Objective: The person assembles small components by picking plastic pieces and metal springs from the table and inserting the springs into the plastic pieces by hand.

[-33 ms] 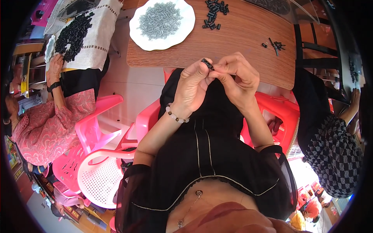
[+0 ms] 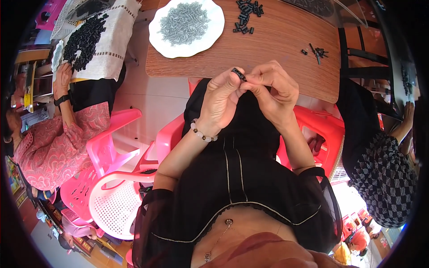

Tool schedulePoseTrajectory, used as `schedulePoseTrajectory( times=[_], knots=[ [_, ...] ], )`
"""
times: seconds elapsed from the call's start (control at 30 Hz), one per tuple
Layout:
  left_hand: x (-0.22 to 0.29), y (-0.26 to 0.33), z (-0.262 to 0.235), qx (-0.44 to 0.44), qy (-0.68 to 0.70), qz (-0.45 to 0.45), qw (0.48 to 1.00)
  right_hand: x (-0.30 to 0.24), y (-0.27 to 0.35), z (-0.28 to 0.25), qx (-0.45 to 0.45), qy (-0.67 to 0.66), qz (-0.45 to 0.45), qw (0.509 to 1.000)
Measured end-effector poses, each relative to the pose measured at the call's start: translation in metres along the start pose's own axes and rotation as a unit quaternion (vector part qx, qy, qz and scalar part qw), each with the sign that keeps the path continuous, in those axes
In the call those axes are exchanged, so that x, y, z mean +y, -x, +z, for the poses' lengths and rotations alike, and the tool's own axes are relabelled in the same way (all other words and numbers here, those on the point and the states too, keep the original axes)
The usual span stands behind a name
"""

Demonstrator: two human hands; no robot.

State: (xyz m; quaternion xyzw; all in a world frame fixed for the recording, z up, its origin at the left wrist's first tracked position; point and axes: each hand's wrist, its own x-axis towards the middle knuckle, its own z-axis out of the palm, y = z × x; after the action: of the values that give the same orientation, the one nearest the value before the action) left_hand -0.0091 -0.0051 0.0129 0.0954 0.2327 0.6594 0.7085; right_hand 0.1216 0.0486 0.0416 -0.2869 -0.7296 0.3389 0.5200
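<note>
My left hand [image 2: 221,100] and my right hand [image 2: 275,91] meet just in front of the near edge of the wooden table [image 2: 268,58], above my lap. Between their fingertips they pinch a small black cylindrical part [image 2: 238,74]. The left wrist wears a bead bracelet [image 2: 203,135]. On the table, a white plate [image 2: 156,44] holds a heap of small grey metal pieces [image 2: 184,22]. To the plate's right lies a pile of loose black parts [image 2: 246,15]. A few more black parts [image 2: 316,51] lie near the table's right side.
At the left sits a person in a pink patterned top [image 2: 49,147], next to a cloth covered with black parts [image 2: 85,40]. Pink chairs [image 2: 111,134] and a white plastic chair [image 2: 114,205] stand between us. A person in a checked top [image 2: 384,178] sits at the right, beside a red chair [image 2: 321,129].
</note>
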Motion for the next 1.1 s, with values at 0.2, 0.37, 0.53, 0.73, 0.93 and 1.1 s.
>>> schedulePoseTrajectory(
  times=[0.2, 0.37, 0.53, 0.73, 0.93, 1.1],
  knots=[
    [0.002, 0.003, 0.001, -0.009, -0.054, 0.025, 0.998, -0.011, -0.001, 0.0, -0.006, 0.01, 0.008, 1.0],
    [0.001, 0.006, 0.0, -0.005, -0.055, 0.038, 0.998, -0.012, 0.0, -0.001, -0.013, 0.021, -0.002, 1.0],
    [0.001, 0.008, -0.004, -0.042, -0.101, 0.068, 0.992, -0.016, -0.001, -0.002, -0.036, 0.038, -0.017, 0.998],
    [0.006, 0.009, 0.006, -0.031, -0.048, 0.04, 0.998, -0.016, -0.001, 0.002, -0.013, 0.032, -0.004, 0.999],
    [0.008, 0.007, 0.005, -0.04, 0.009, 0.026, 0.999, -0.019, -0.006, -0.001, -0.032, 0.039, -0.004, 0.999],
    [0.011, 0.007, -0.001, -0.064, -0.021, 0.016, 0.998, -0.021, -0.005, -0.002, -0.03, 0.043, -0.001, 0.999]
  ],
)
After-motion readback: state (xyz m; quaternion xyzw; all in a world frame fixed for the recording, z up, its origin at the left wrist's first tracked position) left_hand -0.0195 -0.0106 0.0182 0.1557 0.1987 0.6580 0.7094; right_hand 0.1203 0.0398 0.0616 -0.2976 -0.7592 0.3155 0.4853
